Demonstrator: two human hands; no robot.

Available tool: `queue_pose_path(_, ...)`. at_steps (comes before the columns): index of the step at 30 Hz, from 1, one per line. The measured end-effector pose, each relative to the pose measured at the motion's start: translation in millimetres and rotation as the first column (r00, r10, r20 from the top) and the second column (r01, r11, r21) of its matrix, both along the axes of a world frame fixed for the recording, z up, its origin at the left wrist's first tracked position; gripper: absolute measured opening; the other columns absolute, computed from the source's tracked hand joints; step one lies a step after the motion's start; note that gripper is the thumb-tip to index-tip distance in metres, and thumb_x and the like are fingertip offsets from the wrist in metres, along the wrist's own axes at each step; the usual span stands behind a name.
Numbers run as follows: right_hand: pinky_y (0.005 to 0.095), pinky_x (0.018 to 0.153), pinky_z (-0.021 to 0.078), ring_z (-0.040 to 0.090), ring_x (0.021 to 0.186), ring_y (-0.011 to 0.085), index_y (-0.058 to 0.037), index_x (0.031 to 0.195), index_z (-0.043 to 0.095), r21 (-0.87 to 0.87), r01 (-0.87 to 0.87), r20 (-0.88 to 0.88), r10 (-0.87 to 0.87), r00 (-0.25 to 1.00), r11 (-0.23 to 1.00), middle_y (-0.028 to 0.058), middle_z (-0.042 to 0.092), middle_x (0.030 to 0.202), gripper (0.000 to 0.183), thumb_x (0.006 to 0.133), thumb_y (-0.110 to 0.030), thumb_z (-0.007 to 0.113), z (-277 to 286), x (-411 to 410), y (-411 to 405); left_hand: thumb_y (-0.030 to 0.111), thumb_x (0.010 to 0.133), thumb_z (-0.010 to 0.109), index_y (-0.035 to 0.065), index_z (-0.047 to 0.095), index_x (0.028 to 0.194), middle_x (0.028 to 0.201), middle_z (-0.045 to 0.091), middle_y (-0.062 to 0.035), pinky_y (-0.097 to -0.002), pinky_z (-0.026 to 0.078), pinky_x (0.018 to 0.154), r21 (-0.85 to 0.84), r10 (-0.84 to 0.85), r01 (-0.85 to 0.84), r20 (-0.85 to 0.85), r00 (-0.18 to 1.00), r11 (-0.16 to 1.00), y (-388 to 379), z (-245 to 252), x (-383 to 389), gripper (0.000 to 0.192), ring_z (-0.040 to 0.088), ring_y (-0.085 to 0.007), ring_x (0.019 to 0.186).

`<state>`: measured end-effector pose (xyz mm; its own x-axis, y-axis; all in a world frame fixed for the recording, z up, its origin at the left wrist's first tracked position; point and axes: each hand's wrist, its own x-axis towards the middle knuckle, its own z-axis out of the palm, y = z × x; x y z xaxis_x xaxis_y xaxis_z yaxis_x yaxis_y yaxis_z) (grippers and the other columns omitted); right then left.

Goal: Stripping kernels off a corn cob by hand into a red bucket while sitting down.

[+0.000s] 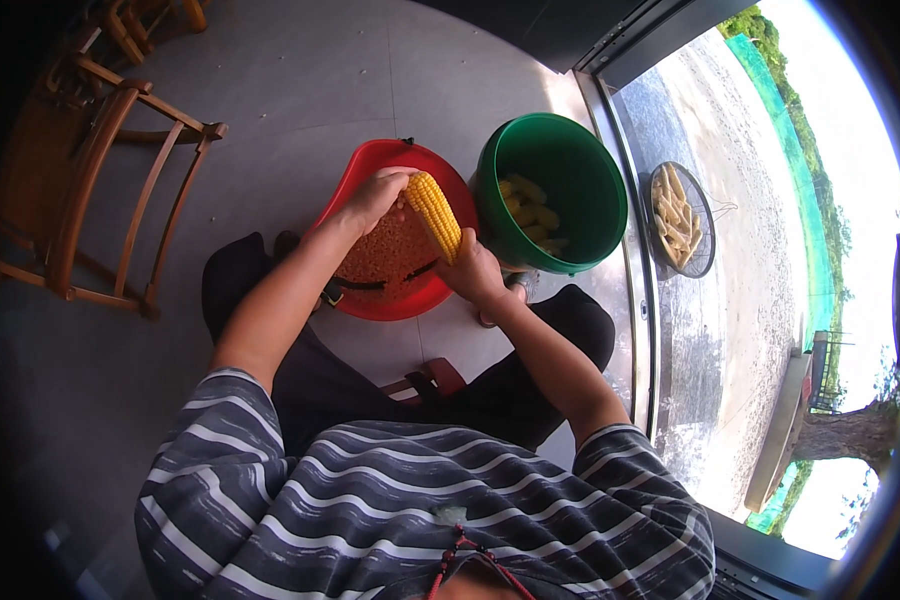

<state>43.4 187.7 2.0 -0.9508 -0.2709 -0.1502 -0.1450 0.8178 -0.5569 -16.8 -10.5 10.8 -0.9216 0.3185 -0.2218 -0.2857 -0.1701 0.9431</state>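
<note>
A yellow ear of corn (433,214), its rows of kernels largely whole on the side facing me, is held slantwise above a red plastic basin (454,176). My left hand (379,201) grips its upper end, and my right hand (474,271) is wrapped around the lower end with the thumb lying along it. Loose corn kernels (379,255) cover the bottom of the basin. A dark bar (361,284) crosses the basin on the side near me; my right hand hides part of that area.
A green plastic bucket (487,217) holding several ears of corn (529,206) stands right of the basin. Beyond the sliding-door track (640,285), a wire basket (709,251) contains pale cobs (673,217). Wooden chairs (127,195) stand at left. Scattered kernels dot the tiled floor (307,67).
</note>
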Motion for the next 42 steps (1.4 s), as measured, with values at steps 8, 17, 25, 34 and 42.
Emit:
queue_pose_path(8, 0.0444, 0.063, 0.0482, 0.060, 0.074, 0.0388, 0.0003, 0.091, 0.037, 0.023, 0.012, 0.047, -0.013, 0.999, 1.000, 0.0248, 0.059, 0.079, 0.046, 0.070, -0.030, 0.064, 0.9, -3.0, -2.7, 0.014, 0.088, 0.041, 0.0004, 0.055, 0.101, 0.079, 0.055, -0.0008, -0.0267, 0.042, 0.064, 0.291, 0.118, -0.188, 0.242, 0.963, 0.938, 1.6, -32.5, 0.2, 0.024, 0.050, -0.0104, 0.068)
queue_pose_path(17, 0.0381, 0.070, 0.0480, 0.061, 0.080, 0.0335, 0.0077, 0.093, 0.046, -0.276, 0.157, 0.342, -0.056, 0.938, 0.948, 0.0250, 0.060, 0.082, 0.045, 0.067, -0.024, 0.064, 6.5, 14.3, -15.4, 0.029, 0.094, 0.034, -0.0015, 0.052, 0.085, 0.083, 0.059, -0.0203, -0.0443, 0.043, 0.067, -0.436, 0.328, -0.631, -0.588, 0.739, 0.642, 35.4, -51.1, 10.0, 0.037, 0.057, -0.0381, 0.079)
queue_pose_path(25, 0.0376, 0.068, 0.0490, 0.062, 0.076, 0.0323, 0.0082, 0.094, 0.046, -0.197, 0.225, 0.334, -0.151, 0.931, 0.954, 0.0242, 0.060, 0.081, 0.050, 0.065, -0.027, 0.066, 16.4, -1.1, -14.0, 0.042, 0.092, 0.036, -0.0004, 0.052, 0.080, 0.070, 0.058, -0.0125, -0.0379, 0.043, 0.061, -0.497, 0.218, -0.378, -0.351, 0.911, 0.781, 36.9, -38.0, 11.4, 0.047, 0.059, -0.0268, 0.069)
queue_pose_path(34, 0.0428, 0.065, 0.0498, 0.061, 0.074, 0.0384, 0.0032, 0.092, 0.039, 0.113, 0.080, 0.141, -0.096, 0.985, 0.990, 0.0244, 0.061, 0.079, 0.050, 0.069, -0.035, 0.063, 1.6, 4.5, -12.8, 0.021, 0.082, 0.046, -0.0018, 0.050, 0.074, 0.063, 0.052, -0.0090, -0.0366, 0.043, 0.055, -0.479, 0.196, -0.334, -0.314, 0.929, 0.812, 24.6, -52.3, 6.6, 0.024, 0.055, -0.0202, 0.058)
queue_pose_path(42, 0.0431, 0.066, 0.0494, 0.061, 0.076, 0.0388, 0.0051, 0.090, 0.041, 0.010, 0.105, 0.140, -0.106, 0.984, 0.994, 0.0273, 0.060, 0.080, 0.046, 0.068, -0.030, 0.062, -0.7, 2.2, -12.4, 0.036, 0.092, 0.039, -0.0004, 0.049, 0.080, 0.075, 0.053, -0.0191, -0.0413, 0.041, 0.062, -0.527, 0.219, -0.414, -0.393, 0.893, 0.742, 37.2, -37.1, 16.7, 0.040, 0.052, -0.0356, 0.070)
